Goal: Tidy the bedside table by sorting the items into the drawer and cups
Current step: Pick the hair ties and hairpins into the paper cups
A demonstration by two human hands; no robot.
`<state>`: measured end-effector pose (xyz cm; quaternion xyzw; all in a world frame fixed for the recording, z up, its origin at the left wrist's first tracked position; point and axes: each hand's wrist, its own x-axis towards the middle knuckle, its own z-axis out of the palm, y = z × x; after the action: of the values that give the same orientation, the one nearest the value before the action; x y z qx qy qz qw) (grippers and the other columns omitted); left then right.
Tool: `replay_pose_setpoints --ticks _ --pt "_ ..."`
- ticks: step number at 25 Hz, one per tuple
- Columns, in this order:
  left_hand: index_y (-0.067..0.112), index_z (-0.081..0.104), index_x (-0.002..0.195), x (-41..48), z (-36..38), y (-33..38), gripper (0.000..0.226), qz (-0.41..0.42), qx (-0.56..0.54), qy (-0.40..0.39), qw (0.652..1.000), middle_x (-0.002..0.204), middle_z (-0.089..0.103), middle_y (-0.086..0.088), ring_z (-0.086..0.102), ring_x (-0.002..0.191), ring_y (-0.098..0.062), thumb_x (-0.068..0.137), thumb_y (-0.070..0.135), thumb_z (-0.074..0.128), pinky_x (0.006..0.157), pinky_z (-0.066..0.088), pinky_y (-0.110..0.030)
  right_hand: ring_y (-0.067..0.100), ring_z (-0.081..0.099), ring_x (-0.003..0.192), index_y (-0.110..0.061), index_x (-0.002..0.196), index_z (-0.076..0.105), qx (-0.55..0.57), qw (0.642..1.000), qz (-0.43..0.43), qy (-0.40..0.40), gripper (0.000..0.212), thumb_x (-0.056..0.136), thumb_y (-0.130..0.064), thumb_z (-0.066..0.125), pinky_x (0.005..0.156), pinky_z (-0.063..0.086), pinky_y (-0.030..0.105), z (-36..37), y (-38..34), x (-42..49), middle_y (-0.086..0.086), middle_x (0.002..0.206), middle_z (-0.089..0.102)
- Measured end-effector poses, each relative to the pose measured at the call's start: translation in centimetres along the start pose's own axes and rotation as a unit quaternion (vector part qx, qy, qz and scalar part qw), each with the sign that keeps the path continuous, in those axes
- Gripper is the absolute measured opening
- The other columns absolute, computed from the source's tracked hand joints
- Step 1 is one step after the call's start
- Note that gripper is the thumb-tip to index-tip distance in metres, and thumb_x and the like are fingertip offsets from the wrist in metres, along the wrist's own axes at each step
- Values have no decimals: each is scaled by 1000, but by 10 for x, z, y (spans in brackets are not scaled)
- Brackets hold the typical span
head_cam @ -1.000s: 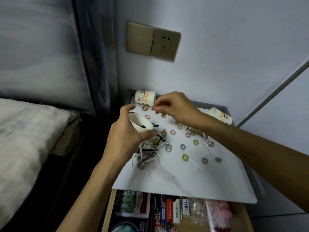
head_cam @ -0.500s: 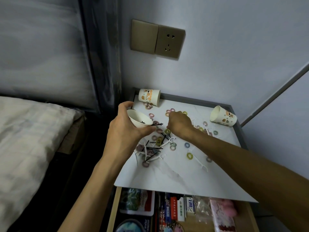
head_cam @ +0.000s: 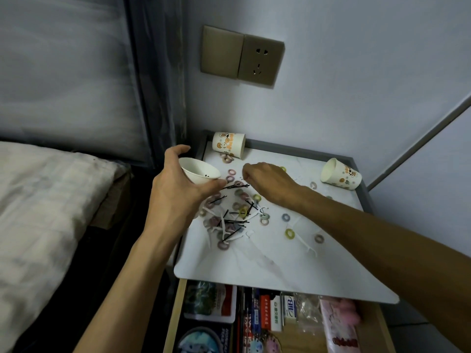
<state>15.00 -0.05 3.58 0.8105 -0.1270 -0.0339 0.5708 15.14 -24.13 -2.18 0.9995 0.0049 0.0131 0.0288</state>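
Note:
My left hand (head_cam: 175, 194) grips a white paper cup (head_cam: 201, 171), tilted toward the table's middle, with a few black hairpins inside. My right hand (head_cam: 270, 184) is just right of the cup, low over the bedside table (head_cam: 267, 271). Its fingertips are bunched on the end of a black hairpin (head_cam: 235, 186) that lies on the top. More hairpins (head_cam: 235, 221), coloured ring hair ties (head_cam: 289, 233) and white floss picks (head_cam: 307, 244) are scattered in a pile below both hands. The drawer (head_cam: 173, 314) under the table stands open and holds packets and boxes.
Two printed paper cups lie on their sides, one at the back left (head_cam: 229, 145) and one at the back right (head_cam: 340, 174). A raised grey rim edges the table at the back and right. A bed (head_cam: 38, 200) is on the left, a wall socket (head_cam: 242, 56) above.
My right hand went from above the cup down into the pile, then drew back up toward the cup's mouth. My left hand kept hold of the cup, nearly still.

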Motion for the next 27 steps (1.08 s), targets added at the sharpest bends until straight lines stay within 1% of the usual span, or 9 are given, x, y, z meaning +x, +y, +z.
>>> replay_pose_setpoints --ticks 2,5,8,12,14,17,21,24,27 --pt "27 43 136 1 -2 0 86 3 1 7 1000 111 53 6 53 96 -12 64 37 88 66 41 -13 24 60 82 -19 95 59 22 997 -71 1 8 92 -12 57 67 44 35 2 -5 7 4 91 66" --pt "26 43 136 1 -3 1 85 6 1 16 1000 109 53 6 52 95 -11 64 37 88 74 40 -19 22 62 85 -21 95 63 24 995 -100 1 18 83 -8 66 72 50 37 13 -14 15 2 93 67" --pt "26 43 136 2 -2 0 84 8 3 15 1000 107 53 7 52 94 -10 65 35 88 69 39 -14 21 62 93 -20 101 65 38 996 -73 27 22 83 -8 67 76 50 35 22 -12 20 2 101 67" --pt "26 42 138 0 0 0 86 7 5 7 1000 110 52 6 51 95 -11 66 35 87 63 38 -6 20 63 96 -21 96 70 126 992 23 -2 13 84 -18 72 72 40 25 23 -13 24 2 103 68" --pt "26 42 138 0 1 0 86 8 9 5 1000 110 52 7 51 95 -10 66 36 87 61 39 -4 24 64 95 -18 95 71 80 996 29 -5 11 84 -17 70 70 41 28 21 -15 27 6 102 68" --pt "25 42 138 0 3 1 86 8 14 1 1000 111 50 8 50 97 -10 66 38 87 61 39 -5 31 60 98 -9 104 66 -50 998 -37 -21 19 85 -7 64 74 43 35 18 -21 29 11 107 63" --pt "25 42 138 0 3 1 86 9 10 0 1000 111 51 8 51 96 -11 66 37 87 62 38 -6 28 52 98 -8 104 61 -76 995 -70 -6 19 85 -2 62 72 32 32 18 -9 19 10 106 58" --pt "27 41 138 1 3 -1 86 4 7 -2 1000 111 51 7 51 96 -11 66 39 87 62 38 -7 22 49 96 -15 95 57 68 997 13 21 9 91 -6 58 76 36 32 11 4 12 3 102 56" --pt "27 41 138 0 5 -1 86 2 8 -9 1000 112 52 7 52 96 -11 65 40 87 61 38 -7 11 54 83 -15 93 54 303 938 152 71 9 100 -16 48 67 42 27 -12 12 4 -1 95 61"
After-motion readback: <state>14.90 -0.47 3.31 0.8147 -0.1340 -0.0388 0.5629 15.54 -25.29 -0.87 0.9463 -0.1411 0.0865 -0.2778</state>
